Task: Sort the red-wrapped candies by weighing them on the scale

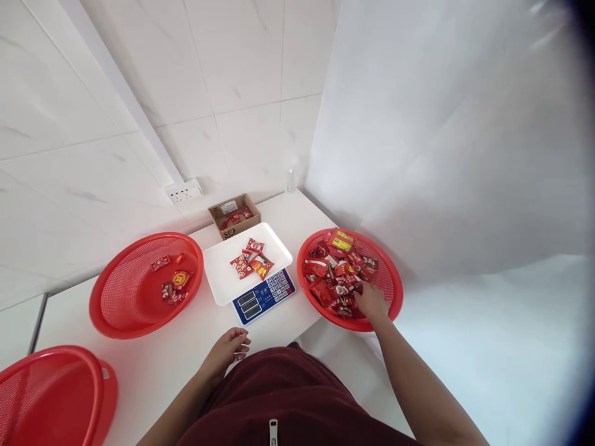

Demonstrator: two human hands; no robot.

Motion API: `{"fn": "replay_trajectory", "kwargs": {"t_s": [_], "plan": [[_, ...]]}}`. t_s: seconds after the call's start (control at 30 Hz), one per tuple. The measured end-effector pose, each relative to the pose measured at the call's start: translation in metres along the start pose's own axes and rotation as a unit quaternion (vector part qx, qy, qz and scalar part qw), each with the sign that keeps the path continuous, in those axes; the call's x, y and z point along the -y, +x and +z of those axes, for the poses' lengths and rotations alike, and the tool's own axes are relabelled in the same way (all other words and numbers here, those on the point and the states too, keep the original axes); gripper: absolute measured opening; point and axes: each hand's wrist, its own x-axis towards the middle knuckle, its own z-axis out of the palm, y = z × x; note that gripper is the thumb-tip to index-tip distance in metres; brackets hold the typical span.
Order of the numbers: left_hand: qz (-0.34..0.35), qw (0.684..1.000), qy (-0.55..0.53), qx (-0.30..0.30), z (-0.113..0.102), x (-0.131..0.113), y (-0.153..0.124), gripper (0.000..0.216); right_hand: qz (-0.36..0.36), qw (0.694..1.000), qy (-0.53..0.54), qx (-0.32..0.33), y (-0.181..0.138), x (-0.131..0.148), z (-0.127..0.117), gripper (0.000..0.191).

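Observation:
My right hand (370,301) reaches into the red basket (393,272) on the right, fingers closed among its heap of red and yellow snack packets (337,272); what it grips is hidden. My left hand (227,350) rests at the table's near edge, fingers loosely curled, holding nothing. Between the baskets stands a weighing scale (263,296) with a white tray (223,272) carrying a few red packets (251,260). A second red basket (121,310) on the left holds a few packets (174,282).
A small open cardboard box (233,214) sits behind the scale by the wall. A power socket (185,191) is on the tiled wall. Stacked red baskets (51,390) lie at the lower left. A white panel (441,155) closes the right side.

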Motion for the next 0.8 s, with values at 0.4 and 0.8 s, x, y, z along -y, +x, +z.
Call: {"fn": "replay_trajectory", "kwargs": {"t_s": [0.4,0.8], "plan": [[0.001,1.0,0.002,-0.01,0.0,0.0,0.0,0.044,0.072,0.943,0.305,0.114,0.026,-0.004,-0.019,0.046],[0.002,1.0,0.006,-0.004,0.004,0.003,0.004,0.045,0.019,0.943,0.331,0.031,0.041,-0.022,-0.022,0.049]]}}
